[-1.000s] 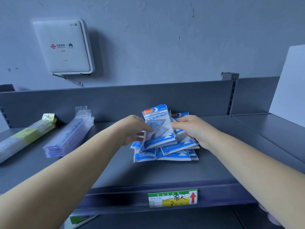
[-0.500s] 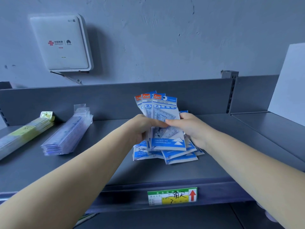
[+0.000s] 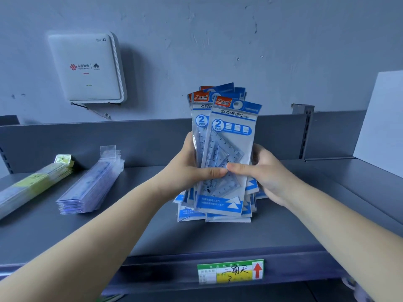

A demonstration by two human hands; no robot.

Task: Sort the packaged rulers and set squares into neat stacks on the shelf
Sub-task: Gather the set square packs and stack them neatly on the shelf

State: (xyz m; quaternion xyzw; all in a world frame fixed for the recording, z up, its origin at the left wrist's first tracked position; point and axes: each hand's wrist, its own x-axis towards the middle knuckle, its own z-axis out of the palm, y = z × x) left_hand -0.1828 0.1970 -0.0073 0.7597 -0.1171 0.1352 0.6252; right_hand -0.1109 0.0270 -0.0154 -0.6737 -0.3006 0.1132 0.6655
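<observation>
Both hands hold a bundle of blue-and-white set square packets [image 3: 229, 136] upright above the grey shelf [image 3: 152, 225]. My left hand [image 3: 192, 168] grips the bundle's left side, thumb across the front. My right hand [image 3: 261, 173] grips the right side, its thumb meeting the left one. The packets' lower ends fan out unevenly and reach down to the shelf. A stack of clear packaged rulers [image 3: 91, 184] lies at the left, and a stack of yellow-labelled rulers [image 3: 32, 186] lies farther left.
The shelf's grey back panel [image 3: 130, 140] rises behind the stacks, with a slotted upright [image 3: 305, 131] at the right. A white router box [image 3: 87, 66] hangs on the wall. A green and yellow price label [image 3: 231, 271] sits on the front edge. A white board [image 3: 381, 118] stands at the right.
The set square packets have been gathered from a loose pile lying on the shelf and lifted upright between both hands. The ruler stacks have not moved.
</observation>
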